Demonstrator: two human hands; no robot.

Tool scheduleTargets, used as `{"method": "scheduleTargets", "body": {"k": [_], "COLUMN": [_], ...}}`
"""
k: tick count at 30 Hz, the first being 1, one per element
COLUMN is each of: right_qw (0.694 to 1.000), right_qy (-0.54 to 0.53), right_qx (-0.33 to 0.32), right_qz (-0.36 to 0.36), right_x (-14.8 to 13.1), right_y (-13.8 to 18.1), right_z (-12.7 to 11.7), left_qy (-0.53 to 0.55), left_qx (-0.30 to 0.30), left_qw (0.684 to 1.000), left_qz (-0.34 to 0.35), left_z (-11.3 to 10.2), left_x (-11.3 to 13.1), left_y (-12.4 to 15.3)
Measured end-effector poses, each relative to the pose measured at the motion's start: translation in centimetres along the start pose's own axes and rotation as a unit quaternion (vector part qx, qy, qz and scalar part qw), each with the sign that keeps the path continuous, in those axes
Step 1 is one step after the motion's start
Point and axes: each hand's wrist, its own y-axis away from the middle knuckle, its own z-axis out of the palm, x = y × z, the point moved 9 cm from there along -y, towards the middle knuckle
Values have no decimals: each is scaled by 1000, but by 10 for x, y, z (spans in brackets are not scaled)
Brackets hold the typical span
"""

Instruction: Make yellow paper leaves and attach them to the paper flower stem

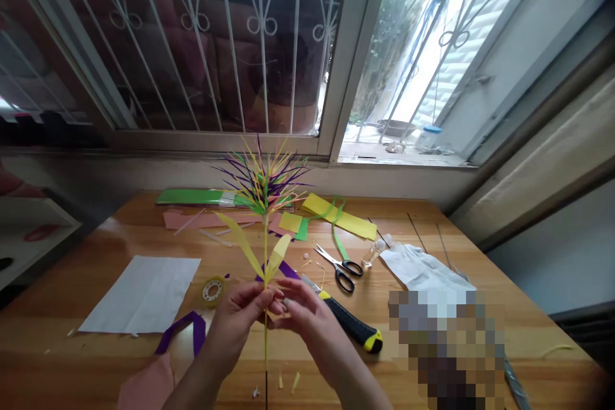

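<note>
I hold a paper flower [265,184] upright over the wooden table [96,243]. Its head is a burst of thin purple, yellow and green strips on a thin yellow-green stem with two yellow leaves. My left hand [237,320] pinches the stem just below the leaves. My right hand [307,317] meets it from the right, fingertips closed on the stem at the same spot.
On the table lie a white sheet [144,295], a tape roll [212,289], a purple strip [185,328], scissors [339,266], a yellow-black utility knife [348,323], green, pink and yellow paper [343,218], and a white plastic bag [423,272]. A barred window stands behind.
</note>
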Motion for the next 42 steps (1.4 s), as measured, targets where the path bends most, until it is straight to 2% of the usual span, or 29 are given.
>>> {"method": "scheduleTargets", "body": {"k": [4,7,13,16,23,26,28,30,32,33,34,35,37,39,42], "right_qw": [995,982,969,967,968,968,958,940,918,890,843,779,729,700,689], "right_qy": [100,186,244,253,249,251,285,340,396,448,518,593,630,652,658], "right_qx": [-9,-21,23,35,6,0,-18,-26,21,68,131,197,265,290,304], "right_qz": [14,13,-17,-19,7,26,33,13,-30,-47,-59,-57,-46,-32,-6], "right_x": [48,70,66,66,80,83,75,52,15,-6,-28,-48,-72,-80,-80], "right_y": [19,27,25,25,27,31,33,32,26,21,16,12,1,-10,-18], "right_z": [-14,-16,-20,-22,-21,-20,-19,-24,-44,-61,-80,-101,-134,-156,-173], "left_qy": [-29,-34,41,72,142,162,169,168,156,149,141,133,120,112,110], "left_qx": [63,67,3,15,75,104,123,136,141,141,141,140,137,132,132], "left_qw": [998,997,994,989,968,965,965,968,972,973,975,976,978,979,978], "left_qz": [4,-12,-99,-129,-193,-176,-156,-131,-109,-101,-99,-99,-101,-105,-115], "left_z": [-8,-2,24,27,24,23,21,19,17,17,16,16,16,17,19], "left_x": [0,0,-4,-4,-10,-8,-7,-4,-3,-2,-2,-2,-1,2,7], "left_y": [-2,-3,-6,-15,-35,-35,-31,-28,-24,-22,-21,-19,-16,-13,-7]}}
